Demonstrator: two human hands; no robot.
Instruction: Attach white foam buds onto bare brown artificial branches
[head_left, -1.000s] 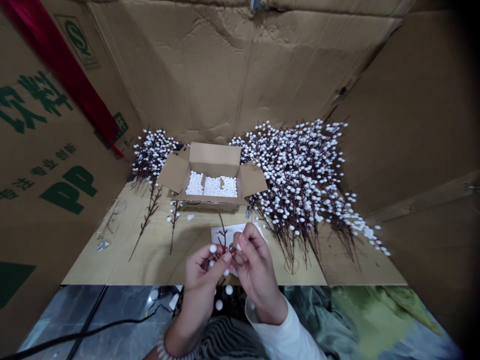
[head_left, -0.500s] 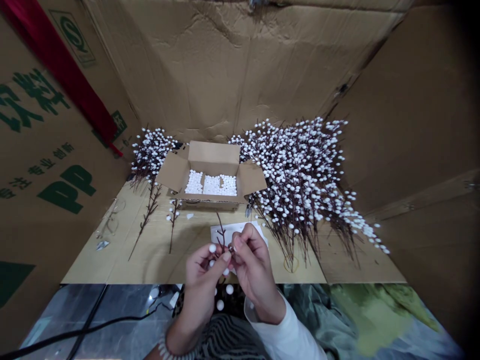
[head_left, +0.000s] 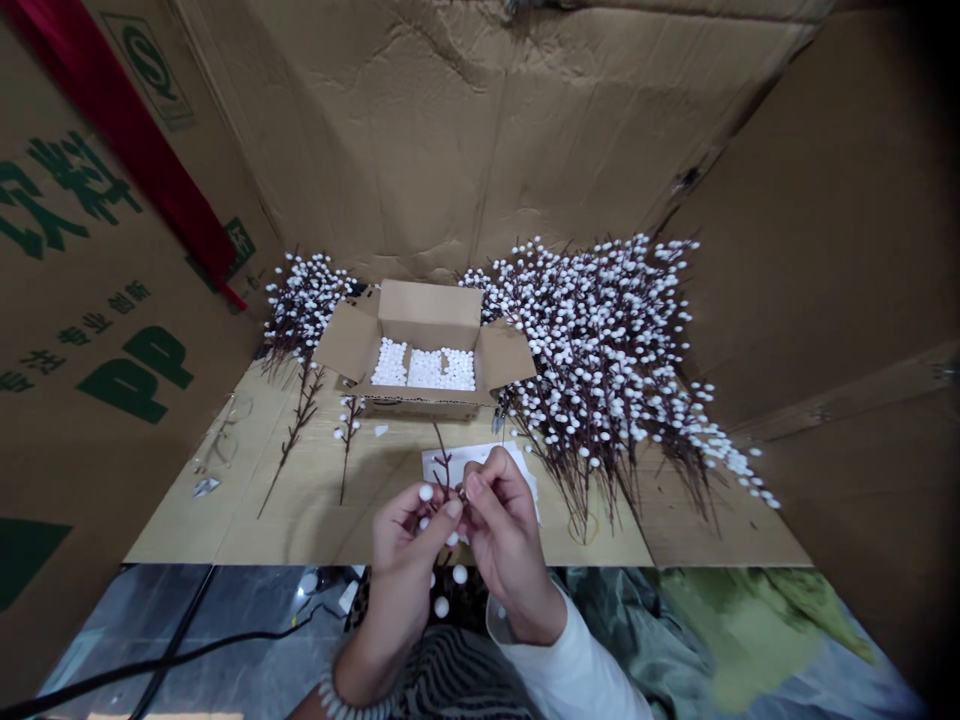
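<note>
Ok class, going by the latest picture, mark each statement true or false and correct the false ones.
1. The open cardboard box holds white foam balls. True.
2. The larger heap of white-budded branches lies left of the box. False: it lies to the right.
3. The left hand and right hand both hold a dark twig above a white paper sheet. True.
4. The right hand wears a glove. False: it is bare.
5. A beaded bracelet circles the left wrist. True.

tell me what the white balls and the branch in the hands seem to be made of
The white balls look like light foam, maybe polystyrene, given their matte, even white surface. The branch looks like artificial dark brown plastic or coated wire, with a thin, knobbly, twig-like finish; the look leaves that open.
</note>
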